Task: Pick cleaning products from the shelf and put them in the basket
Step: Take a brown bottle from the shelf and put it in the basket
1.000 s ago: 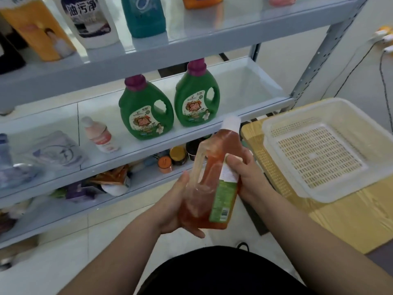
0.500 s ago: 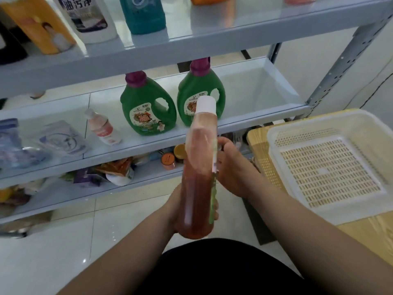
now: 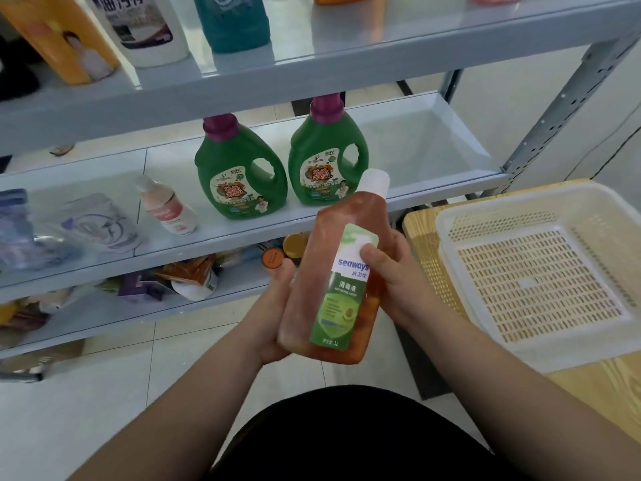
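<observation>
Disinfectant bottle, orange with green label, is being held near-upright at centre, left hand and right hand both curling round it, white mesh basket lying at three o'clock; swinging it rightward and clearing the rim before lowering seems soundest.

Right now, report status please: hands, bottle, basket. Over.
Left hand and right hand both hold orange bottle, cap up. Bottle not yet in basket, which holds nothing. Nothing between bottle and basket.

Green jugs on shelf; basket on table
</observation>
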Demonstrator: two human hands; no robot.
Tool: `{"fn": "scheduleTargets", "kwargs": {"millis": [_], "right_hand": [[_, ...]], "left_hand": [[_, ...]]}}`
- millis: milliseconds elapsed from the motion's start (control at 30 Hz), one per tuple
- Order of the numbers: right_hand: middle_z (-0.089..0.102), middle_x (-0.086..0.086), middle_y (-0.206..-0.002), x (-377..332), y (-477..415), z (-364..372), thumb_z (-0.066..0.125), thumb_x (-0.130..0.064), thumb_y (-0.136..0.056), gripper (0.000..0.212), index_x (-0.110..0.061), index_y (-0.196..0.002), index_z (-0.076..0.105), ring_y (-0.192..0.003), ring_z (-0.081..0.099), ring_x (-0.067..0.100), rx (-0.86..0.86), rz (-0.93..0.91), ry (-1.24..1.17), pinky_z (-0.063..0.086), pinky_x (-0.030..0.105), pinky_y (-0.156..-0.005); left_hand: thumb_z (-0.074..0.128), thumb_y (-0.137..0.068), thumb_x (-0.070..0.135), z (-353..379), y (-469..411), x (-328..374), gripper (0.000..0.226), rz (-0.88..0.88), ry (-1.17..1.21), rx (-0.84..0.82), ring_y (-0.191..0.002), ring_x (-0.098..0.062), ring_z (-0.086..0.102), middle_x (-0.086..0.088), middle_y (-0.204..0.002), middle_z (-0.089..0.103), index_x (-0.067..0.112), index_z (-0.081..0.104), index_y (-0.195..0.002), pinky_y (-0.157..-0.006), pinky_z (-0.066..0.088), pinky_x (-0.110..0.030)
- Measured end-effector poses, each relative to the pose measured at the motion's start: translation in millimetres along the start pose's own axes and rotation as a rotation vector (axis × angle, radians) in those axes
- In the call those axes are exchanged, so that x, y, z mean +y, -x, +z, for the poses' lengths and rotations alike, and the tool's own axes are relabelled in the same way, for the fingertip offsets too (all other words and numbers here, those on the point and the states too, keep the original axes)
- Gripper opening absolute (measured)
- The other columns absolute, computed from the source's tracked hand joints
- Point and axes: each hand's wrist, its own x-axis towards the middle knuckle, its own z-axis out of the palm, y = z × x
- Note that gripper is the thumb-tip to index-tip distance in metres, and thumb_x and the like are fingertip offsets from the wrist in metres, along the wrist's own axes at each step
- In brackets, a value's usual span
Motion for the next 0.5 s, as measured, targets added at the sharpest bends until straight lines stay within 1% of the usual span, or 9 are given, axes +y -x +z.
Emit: {"fn": "scheduleTargets", "kwargs": {"millis": [67, 100, 133, 200, 267, 333, 400, 467, 500], "right_hand": [[0.072, 0.003, -0.120, -3.8, 7.0, -1.3, 0.097, -0.036, -0.065, 0.084, -0.031, -0.133, 0.048, -0.110, 0.072, 0.033, -0.010, -0.070, 0.101, 0.062, 0.045, -0.083], [0.070, 0.000, -0.123, -4.9, 11.3, 0.0, 0.098, -0.040, -0.061, 0.085, -0.037, -0.130, 0.049, -0.113, 0.071, 0.030, -0.015, -0.104, 0.168, 0.062, 0.046, -0.084], [0.068, -0.004, -0.125, -5.4, 15.7, 2.2, 0.099, -0.043, -0.058, 0.085, -0.044, -0.127, 0.050, -0.115, 0.070, 0.026, -0.016, -0.136, 0.244, 0.062, 0.045, -0.086], [0.065, -0.012, -0.126, -7.2, 25.3, 8.3, 0.096, -0.050, -0.058, 0.081, -0.051, -0.123, 0.048, -0.115, 0.068, 0.014, -0.020, -0.181, 0.404, 0.062, 0.039, -0.086], [0.062, -0.019, -0.119, -17.2, 32.0, 16.0, 0.084, -0.067, -0.062, 0.066, -0.052, -0.115, 0.048, -0.109, 0.066, 0.006, -0.008, -0.227, 0.591, 0.062, 0.031, -0.083], [0.058, -0.017, -0.112, -33.7, 32.9, 22.6, 0.063, -0.081, -0.070, 0.048, -0.050, -0.105, 0.051, -0.101, 0.063, 0.006, 0.068, -0.316, 0.814, 0.059, 0.029, -0.078], [0.057, -0.016, -0.100, -51.5, 31.0, 26.8, 0.046, -0.081, -0.081, 0.038, -0.047, -0.096, 0.053, -0.091, 0.061, 0.006, 0.146, -0.398, 0.991, 0.054, 0.029, -0.070], [0.060, -0.011, -0.083, -63.4, 25.8, 29.8, 0.032, -0.081, -0.088, 0.049, -0.037, -0.085, 0.053, -0.077, 0.061, 0.009, 0.163, -0.368, 1.270, 0.049, 0.034, -0.061], [0.059, -0.010, -0.077, -65.2, 22.9, 32.2, 0.026, -0.080, -0.090, 0.054, -0.034, -0.079, 0.053, -0.072, 0.059, 0.010, 0.162, -0.321, 1.449, 0.045, 0.033, -0.059]], "left_hand": [[0.090, -0.055, 0.066, 0.2, 3.4, 5.1, 0.105, 0.127, -0.279, 0.052, -0.120, -0.033, 0.067, -0.014, -0.131, 0.069, 0.014, 0.056, -0.140, -0.097, 0.056, -0.048], [0.097, -0.048, 0.057, -0.3, 5.0, 6.1, 0.104, 0.174, -0.423, 0.078, -0.118, -0.030, 0.069, -0.010, -0.127, 0.072, 0.018, 0.057, -0.136, -0.096, 0.057, -0.048], [0.099, -0.045, 0.051, -0.9, 5.9, 5.3, 0.096, 0.226, -0.530, 0.109, -0.113, -0.025, 0.072, -0.004, -0.120, 0.075, 0.025, 0.062, -0.129, -0.092, 0.058, -0.044], [0.098, -0.041, 0.048, -4.2, 8.7, -0.4, 0.081, 0.267, -0.602, 0.191, -0.101, -0.016, 0.075, 0.004, -0.108, 0.079, 0.033, 0.068, -0.115, -0.086, 0.059, -0.040], [0.096, -0.039, 0.051, -7.6, 14.6, -5.4, 0.079, 0.278, -0.648, 0.275, -0.097, -0.008, 0.075, 0.013, -0.105, 0.078, 0.038, 0.068, -0.112, -0.088, 0.059, -0.039], [0.090, -0.040, 0.059, -12.4, 21.5, -8.1, 0.075, 0.309, -0.858, 0.368, -0.093, 0.010, 0.068, 0.034, -0.102, 0.071, 0.053, 0.061, -0.108, -0.082, 0.054, -0.023], [0.081, -0.044, 0.067, -14.9, 29.8, -7.9, 0.068, 0.336, -1.116, 0.410, -0.090, 0.019, 0.060, 0.044, -0.097, 0.063, 0.067, 0.049, -0.104, -0.072, 0.044, -0.011], [0.075, -0.050, 0.071, -18.7, 35.5, -7.7, 0.064, 0.373, -1.271, 0.422, -0.086, 0.019, 0.057, 0.040, -0.091, 0.062, 0.072, 0.042, -0.106, -0.068, 0.040, -0.010], [0.072, -0.053, 0.073, -21.4, 37.5, -7.5, 0.065, 0.395, -1.314, 0.432, -0.083, 0.018, 0.056, 0.038, -0.089, 0.062, 0.070, 0.041, -0.109, -0.068, 0.040, -0.011]]}}
